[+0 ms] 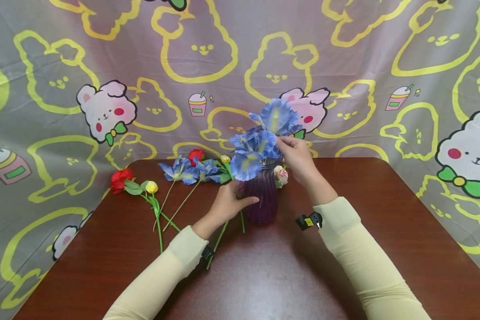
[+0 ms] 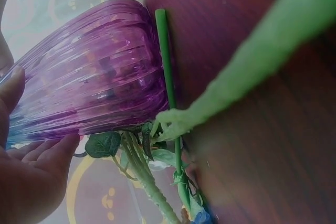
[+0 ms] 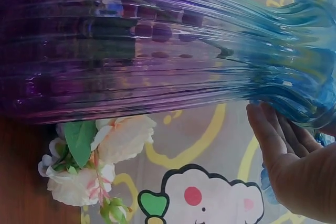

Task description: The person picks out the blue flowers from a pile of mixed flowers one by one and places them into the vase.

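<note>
A purple ribbed glass vase (image 1: 260, 200), bluish toward its neck, stands upright on the table. My left hand (image 1: 228, 200) grips its body from the left, the thumb lying across the front. Blue irises with yellow centres, one lower (image 1: 248, 155) and one higher (image 1: 278, 116), spread over the vase's mouth. At the right of the rim, my right hand (image 1: 298, 155) pinches the higher iris at its base with thumb and forefinger. In the right wrist view, that hand's fingers (image 3: 268, 135) are beside the blue neck, blue petals behind them.
Left of the vase lie loose artificial flowers: a red one (image 1: 121, 180), a yellow bud (image 1: 151, 187) and blue irises (image 1: 181, 170). Pale pink blooms (image 3: 123, 140) lie behind the vase. A patterned curtain (image 1: 224, 53) encloses the brown table (image 1: 384, 222).
</note>
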`<state>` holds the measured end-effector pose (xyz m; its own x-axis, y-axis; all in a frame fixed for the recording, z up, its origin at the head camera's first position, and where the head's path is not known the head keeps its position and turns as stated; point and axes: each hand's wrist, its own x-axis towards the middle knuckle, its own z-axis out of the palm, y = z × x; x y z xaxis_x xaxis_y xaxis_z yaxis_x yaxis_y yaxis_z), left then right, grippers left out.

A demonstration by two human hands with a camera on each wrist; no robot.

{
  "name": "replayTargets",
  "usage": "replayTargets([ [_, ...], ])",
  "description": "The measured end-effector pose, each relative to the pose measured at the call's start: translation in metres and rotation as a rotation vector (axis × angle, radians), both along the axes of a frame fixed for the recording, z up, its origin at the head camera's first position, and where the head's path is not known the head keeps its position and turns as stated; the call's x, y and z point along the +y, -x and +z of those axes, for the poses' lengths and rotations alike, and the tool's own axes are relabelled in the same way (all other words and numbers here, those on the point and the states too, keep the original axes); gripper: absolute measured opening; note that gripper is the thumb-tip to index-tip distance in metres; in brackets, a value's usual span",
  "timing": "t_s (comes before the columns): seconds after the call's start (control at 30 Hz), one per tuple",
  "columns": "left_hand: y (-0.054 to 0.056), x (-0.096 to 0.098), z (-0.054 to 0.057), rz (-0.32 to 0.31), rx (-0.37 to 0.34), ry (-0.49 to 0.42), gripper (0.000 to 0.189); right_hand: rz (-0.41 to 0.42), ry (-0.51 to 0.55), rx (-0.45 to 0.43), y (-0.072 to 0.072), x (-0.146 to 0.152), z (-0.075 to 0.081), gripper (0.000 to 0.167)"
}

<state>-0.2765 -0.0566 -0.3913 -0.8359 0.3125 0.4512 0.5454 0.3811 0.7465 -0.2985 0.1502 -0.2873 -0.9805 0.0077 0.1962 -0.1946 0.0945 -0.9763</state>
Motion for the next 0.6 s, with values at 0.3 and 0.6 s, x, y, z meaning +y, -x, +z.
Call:
replayTargets([
  [0.3, 0.0001, -0.0003, -0.0002, 0.004, -0.004, 0.004, 0.047, -0.027, -0.060, 0.009, -0.0023, 0.0030, 0.0021, 0.043],
  [0.6, -0.0004, -0.0002, 0.0005, 0.004, 0.001, 0.014, 0.048, -0.051, -0.103, 0.000, -0.0037, 0.0063, 0.0016, 0.045],
])
